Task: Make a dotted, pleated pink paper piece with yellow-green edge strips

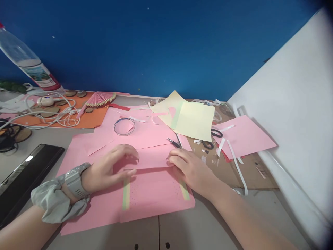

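Observation:
In front of me lies a sheet of pink paper (156, 194) with green-and-yellow strips near its sides and small dots beside them. Its far part forms a folded flap (153, 158) with a slightly raised near edge. My left hand (114, 166) is at the flap's left end, thumb and fingers apart, the thumb by the fold's edge. At the right end, my right hand (186, 166) has its fingers curled onto the paper; its thumb is mostly hidden. A black pen (173, 142) lies just beyond the right hand.
A roll of clear tape (124, 126) lies on more pink paper. Yellow sheets (196, 119), scissors (208, 144) and white paper strips (237, 168) are at right on cardboard (249, 173). To the left are a black case (31, 177), cables (65, 111), a pink paper fan (101, 99) and a bottle (31, 62).

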Demonstrator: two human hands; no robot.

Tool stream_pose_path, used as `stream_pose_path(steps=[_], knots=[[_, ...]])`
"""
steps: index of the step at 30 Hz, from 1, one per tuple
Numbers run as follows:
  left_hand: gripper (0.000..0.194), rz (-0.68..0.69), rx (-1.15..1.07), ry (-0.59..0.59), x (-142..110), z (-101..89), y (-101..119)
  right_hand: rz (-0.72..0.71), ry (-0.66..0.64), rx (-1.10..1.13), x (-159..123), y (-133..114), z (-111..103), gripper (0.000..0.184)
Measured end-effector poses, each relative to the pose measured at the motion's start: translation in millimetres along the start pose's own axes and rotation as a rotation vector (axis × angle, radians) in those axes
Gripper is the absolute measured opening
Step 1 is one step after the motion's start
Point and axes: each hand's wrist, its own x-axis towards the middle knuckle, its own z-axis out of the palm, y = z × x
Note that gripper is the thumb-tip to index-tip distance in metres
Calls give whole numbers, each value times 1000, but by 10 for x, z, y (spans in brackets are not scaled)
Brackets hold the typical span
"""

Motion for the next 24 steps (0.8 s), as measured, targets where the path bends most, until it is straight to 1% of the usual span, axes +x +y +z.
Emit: stream_pose_path(steps=[2, 3, 4, 6, 8, 10, 12, 13, 15, 17, 18, 19, 21, 22, 23, 24], knots=[[29, -69, -109, -28, -8, -12, 0, 1, 58, 8, -4, 1, 9, 18], [32, -116, -126, -36, -10, -12, 0, 6, 80, 10, -3, -2, 13, 19], [34, -169, -116, -39, -10, -10, 3, 20, 89, 16, -2, -7, 13, 19], [35, -265, -51, -33, -5, 0, 19, 73, 66, 37, 6, -23, -3, 20], [34, -320, 19, -40, 4, 9, 35, 121, 12, 64, 19, -51, -57, 19], [33, -331, 78, -52, 11, 8, 29, 176, -59, 109, 35, -94, -163, 17], [34, -324, 121, -38, 20, -5, -7, 285, -174, 201, 49, -159, -307, 27], [35, -319, 131, -15, 29, -18, -28, 322, -234, 250, 56, -201, -383, 26], [37, -296, 116, 33, 72, -61, -53, 370, -398, 320, 72, -305, -514, 28], [36, -248, 62, 34, 167, -126, -22, 364, -573, 408, 95, -428, -592, 36], [35, -209, 33, -2, 239, -161, 19, 337, -653, 468, 109, -489, -608, 41], [33, -180, 21, -75, 329, -192, 77, 297, -718, 540, 124, -544, -611, 45], [28, -85, 125, -192, 545, -218, 227, 227, -806, 635, 144, -607, -592, 45], [27, -21, 197, -261, 659, -204, 312, 221, -828, 625, 142, -604, -579, 42], [27, 73, 256, -336, 768, -168, 402, 248, -823, 555, 129, -576, -567, 40], [28, 145, 302, -377, 861, -111, 494, 288, -796, 441, 103, -521, -561, 42]])
